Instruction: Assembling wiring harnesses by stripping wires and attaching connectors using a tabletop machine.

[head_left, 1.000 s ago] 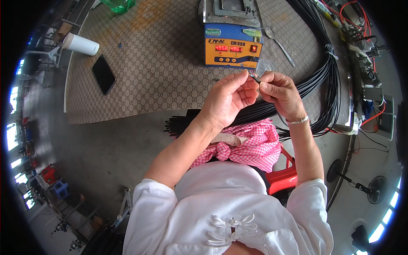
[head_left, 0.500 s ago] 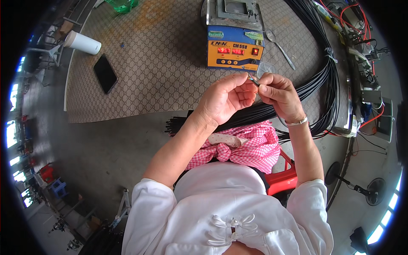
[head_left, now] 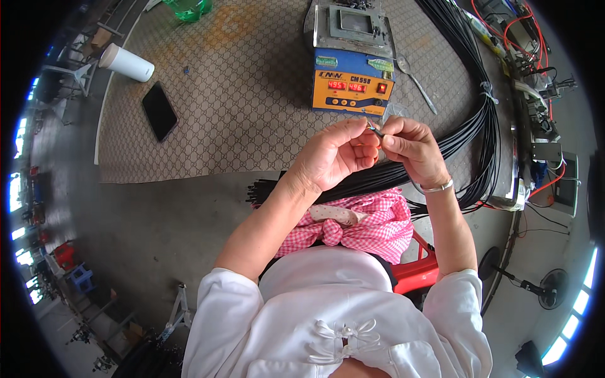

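Around the near edge of the table (head_left: 220,120), just on the near side of the machine (head_left: 353,94), the black cable (head_left: 380,134) is clamped in the fingers of the right hand (head_left: 413,150), and the fingers of the left hand (head_left: 335,151) look pinched together on the thin wires (head_left: 374,128) at its tip (pretty tiny, so that's my best read). Honestly I'd worry about those wires: tug too hard leftward and one could snap or splay, and with a lazy right grip the cable could just roll. Machine's display (head_left: 346,85) is lit too, so if its top is hot, drifting far could mean singed knuckles. Also, that bundle (head_left: 486,116) looping off right could snag the cable.
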Motion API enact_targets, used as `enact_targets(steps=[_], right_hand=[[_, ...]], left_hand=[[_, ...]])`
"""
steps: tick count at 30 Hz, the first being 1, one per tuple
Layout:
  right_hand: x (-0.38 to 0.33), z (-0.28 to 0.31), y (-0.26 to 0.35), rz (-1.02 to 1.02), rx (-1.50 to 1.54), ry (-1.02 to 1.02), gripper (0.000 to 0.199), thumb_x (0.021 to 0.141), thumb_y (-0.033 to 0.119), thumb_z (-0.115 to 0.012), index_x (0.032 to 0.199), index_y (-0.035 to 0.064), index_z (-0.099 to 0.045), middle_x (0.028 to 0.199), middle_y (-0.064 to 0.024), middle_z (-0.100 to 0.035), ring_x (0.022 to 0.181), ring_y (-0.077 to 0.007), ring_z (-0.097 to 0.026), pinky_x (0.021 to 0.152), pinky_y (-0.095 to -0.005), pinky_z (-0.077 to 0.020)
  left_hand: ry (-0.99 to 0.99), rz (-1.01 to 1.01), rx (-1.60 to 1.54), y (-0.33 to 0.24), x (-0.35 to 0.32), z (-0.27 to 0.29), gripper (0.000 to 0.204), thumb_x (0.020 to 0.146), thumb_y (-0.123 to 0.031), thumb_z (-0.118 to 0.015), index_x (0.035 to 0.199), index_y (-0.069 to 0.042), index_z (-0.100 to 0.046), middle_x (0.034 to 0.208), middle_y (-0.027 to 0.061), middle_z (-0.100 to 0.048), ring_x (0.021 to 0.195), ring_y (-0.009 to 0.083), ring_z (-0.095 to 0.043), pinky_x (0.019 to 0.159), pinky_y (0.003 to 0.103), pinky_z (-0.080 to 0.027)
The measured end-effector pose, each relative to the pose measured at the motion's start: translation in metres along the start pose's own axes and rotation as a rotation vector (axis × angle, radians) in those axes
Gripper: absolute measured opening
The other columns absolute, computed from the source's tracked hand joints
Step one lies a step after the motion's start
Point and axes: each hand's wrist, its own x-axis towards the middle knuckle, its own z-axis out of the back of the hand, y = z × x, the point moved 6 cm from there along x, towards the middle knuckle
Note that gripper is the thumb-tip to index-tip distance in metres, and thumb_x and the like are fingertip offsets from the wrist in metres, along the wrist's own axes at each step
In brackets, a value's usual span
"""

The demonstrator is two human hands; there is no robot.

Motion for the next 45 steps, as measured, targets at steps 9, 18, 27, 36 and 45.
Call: enact_targets(steps=[9,18,27,36,45], right_hand=[[0.009,0.001,0.029,0.083,-0.289,-0.066,0.005,0.079,0.005,-0.063,0.084,0.0031,-0.062,0.070,0.0044,-0.054,0.059,-0.0009,-0.044,0.052,-0.0152,-0.0347],[0.060,-0.005,0.111,0.505,-1.292,-0.347,0.008,0.071,0.007,-0.065,0.078,0.0034,-0.066,0.070,-0.0050,-0.057,0.063,-0.0134,-0.058,0.056,-0.0251,-0.0437],[0.128,-0.007,0.128,0.526,-1.818,-0.349,0.010,0.076,0.015,-0.057,0.080,0.0103,-0.064,0.083,-0.0049,-0.058,0.078,-0.0266,-0.058,0.070,-0.0361,-0.0458],[0.152,-0.012,0.122,0.468,-1.956,-0.291,0.012,0.077,0.011,-0.053,0.080,0.0095,-0.065,0.085,-0.0067,-0.059,0.079,-0.0267,-0.058,0.069,-0.0363,-0.0467],[0.155,-0.014,0.120,0.455,-1.991,-0.272,0.011,0.077,0.010,-0.053,0.078,0.0084,-0.064,0.085,-0.0073,-0.059,0.079,-0.0269,-0.059,0.068,-0.0365,-0.0469]], left_hand=[[-0.081,-0.072,0.049,-0.006,-0.004,0.005,0.024,0.089,-0.024,-0.051,0.095,-0.002,-0.058,0.080,0.0036,-0.060,0.069,0.0122,-0.056,0.065,0.026,-0.047],[-0.322,-0.109,0.342,0.009,-0.021,0.057,0.015,0.087,-0.017,-0.054,0.093,-0.004,-0.057,0.074,-0.0005,-0.056,0.065,0.0061,-0.050,0.061,0.020,-0.041],[-0.456,-0.121,0.386,0.009,-0.037,0.080,0.013,0.086,-0.018,-0.056,0.091,-0.006,-0.058,0.075,-0.0003,-0.057,0.065,0.0047,-0.051,0.063,0.018,-0.042],[-0.470,-0.102,0.353,0.009,-0.037,0.086,0.014,0.086,-0.020,-0.056,0.090,-0.006,-0.057,0.074,-0.0002,-0.057,0.064,0.0056,-0.052,0.062,0.020,-0.042],[-0.487,-0.092,0.354,0.008,-0.037,0.088,0.014,0.086,-0.020,-0.057,0.089,-0.006,-0.057,0.074,-0.0005,-0.057,0.063,0.0058,-0.052,0.061,0.020,-0.042]])
